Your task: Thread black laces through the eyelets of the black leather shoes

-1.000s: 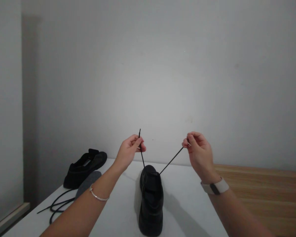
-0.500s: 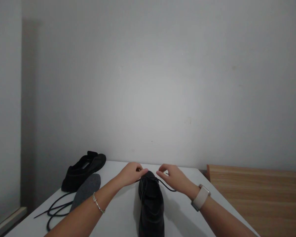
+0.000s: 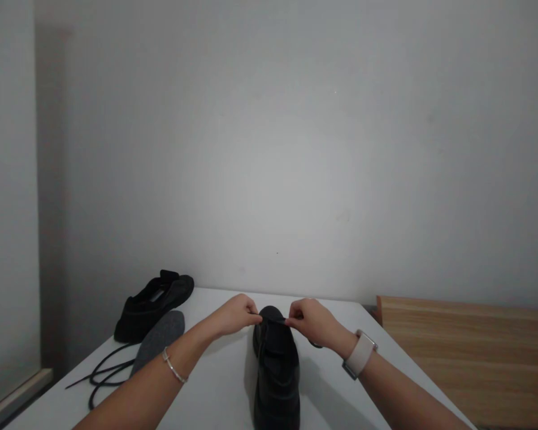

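A black shoe (image 3: 276, 382) stands on the white table, toe pointing away from me, its tongue visible. My left hand (image 3: 237, 315) is closed in a pinch at the left of the toe end, with a dark strand of shoelace at the fingertips. Opposite it, my right hand (image 3: 312, 321) also pinches the black shoelace at the shoe's right side. Part of that lace hangs below the right hand, mostly hidden by it. The stretch of lace over the shoe is hard to make out against the black upper.
To the left lie a second black shoe (image 3: 155, 306), a grey insole (image 3: 162, 335) and a loose black shoelace (image 3: 99, 377). The white table (image 3: 215, 382) reaches the wall behind. A wooden panel (image 3: 466, 358) stands at the right.
Both hands have closed into pinches on the lace at either side of the shoe. The right hand's fingers were more spread before. The second shoe, insole and loose lace lie as before.
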`<control>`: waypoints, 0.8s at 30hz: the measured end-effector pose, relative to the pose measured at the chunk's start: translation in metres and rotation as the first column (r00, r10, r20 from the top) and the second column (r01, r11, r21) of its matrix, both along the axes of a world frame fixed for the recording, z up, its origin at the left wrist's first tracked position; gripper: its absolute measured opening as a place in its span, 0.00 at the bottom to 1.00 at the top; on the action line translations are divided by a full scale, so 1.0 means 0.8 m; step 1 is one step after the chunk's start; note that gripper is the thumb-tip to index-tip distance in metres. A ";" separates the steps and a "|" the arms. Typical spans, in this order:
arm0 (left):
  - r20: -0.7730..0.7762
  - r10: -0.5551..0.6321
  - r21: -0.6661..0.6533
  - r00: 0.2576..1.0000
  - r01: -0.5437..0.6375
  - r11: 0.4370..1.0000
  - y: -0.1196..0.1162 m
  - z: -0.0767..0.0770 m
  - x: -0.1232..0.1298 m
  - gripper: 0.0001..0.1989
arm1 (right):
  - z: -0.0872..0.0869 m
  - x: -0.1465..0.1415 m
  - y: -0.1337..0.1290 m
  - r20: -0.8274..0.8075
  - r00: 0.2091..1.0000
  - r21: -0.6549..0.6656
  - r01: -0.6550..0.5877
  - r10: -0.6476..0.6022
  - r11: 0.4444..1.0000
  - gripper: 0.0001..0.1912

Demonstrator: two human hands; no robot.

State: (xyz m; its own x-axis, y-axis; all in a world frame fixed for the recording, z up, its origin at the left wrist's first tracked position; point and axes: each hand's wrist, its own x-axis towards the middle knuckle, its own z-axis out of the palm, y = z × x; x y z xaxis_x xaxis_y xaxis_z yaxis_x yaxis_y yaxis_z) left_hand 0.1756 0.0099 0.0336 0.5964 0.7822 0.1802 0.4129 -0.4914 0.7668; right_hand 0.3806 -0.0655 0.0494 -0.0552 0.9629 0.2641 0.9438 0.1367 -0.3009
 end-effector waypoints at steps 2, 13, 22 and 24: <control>0.033 -0.001 -0.008 0.999 0.002 1.000 -0.003 -0.001 0.000 0.12 | -0.002 0.000 0.000 -0.056 0.998 0.022 -0.021 0.022 1.000 0.07; 0.433 0.024 -0.515 0.901 0.226 0.827 -0.025 -0.014 0.010 0.18 | 0.000 -0.002 -0.011 -0.588 0.809 -0.267 -0.209 0.013 0.941 0.05; 0.521 -0.065 -0.534 0.851 0.385 0.753 -0.023 -0.015 -0.001 0.15 | 0.001 0.016 -0.019 -0.697 0.717 -0.319 -0.298 -0.010 0.900 0.09; 0.483 -0.079 -0.514 0.872 0.355 0.781 -0.020 -0.013 -0.003 0.15 | 0.000 0.018 -0.018 -0.644 0.765 -0.304 -0.278 0.019 0.911 0.08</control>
State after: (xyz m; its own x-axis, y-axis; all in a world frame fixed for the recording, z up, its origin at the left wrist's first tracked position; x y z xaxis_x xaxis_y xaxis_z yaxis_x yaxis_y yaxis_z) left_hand 0.1734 -0.0065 0.0228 0.7370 0.6757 0.0139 -0.0725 0.0587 0.9956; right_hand 0.3949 -0.0797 0.0497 -0.1569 0.9850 -0.0721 0.5091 0.0181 -0.8605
